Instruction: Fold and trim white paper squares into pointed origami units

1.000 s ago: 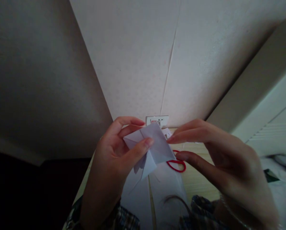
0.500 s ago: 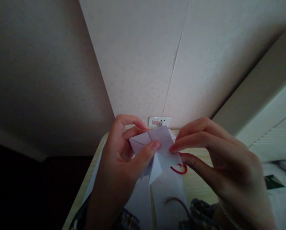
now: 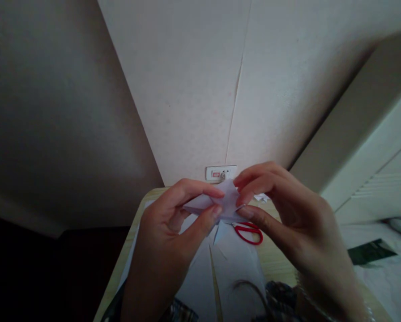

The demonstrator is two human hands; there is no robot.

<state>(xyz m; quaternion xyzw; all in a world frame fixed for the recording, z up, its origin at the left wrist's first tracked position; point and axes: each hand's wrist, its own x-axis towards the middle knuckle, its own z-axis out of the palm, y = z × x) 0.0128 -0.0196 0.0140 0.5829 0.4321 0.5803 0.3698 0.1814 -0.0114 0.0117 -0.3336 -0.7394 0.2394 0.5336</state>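
A folded piece of white paper (image 3: 230, 199) is held up between both hands, above a wooden table (image 3: 279, 264). My left hand (image 3: 177, 228) pinches its left part between thumb and forefinger. On the right side, the thumb and fingers of my right hand (image 3: 284, 214) close on the paper's edge. A pointed flap of the paper hangs below my left thumb. Beneath lie red-handled scissors (image 3: 249, 233), their blades mostly hidden, and white paper sheets (image 3: 239, 268) with a narrow gap between them.
A wall socket (image 3: 220, 173) with a plug in it is just behind the table. Small white paper scraps (image 3: 261, 197) lie at the table's back right. Further right, a dark green item (image 3: 371, 252) rests on a white surface.
My left forefinger has come over the front of the paper, and the paper has tilted. My right hand has shifted left, with its thumb now on the paper. More of the scissors shows.
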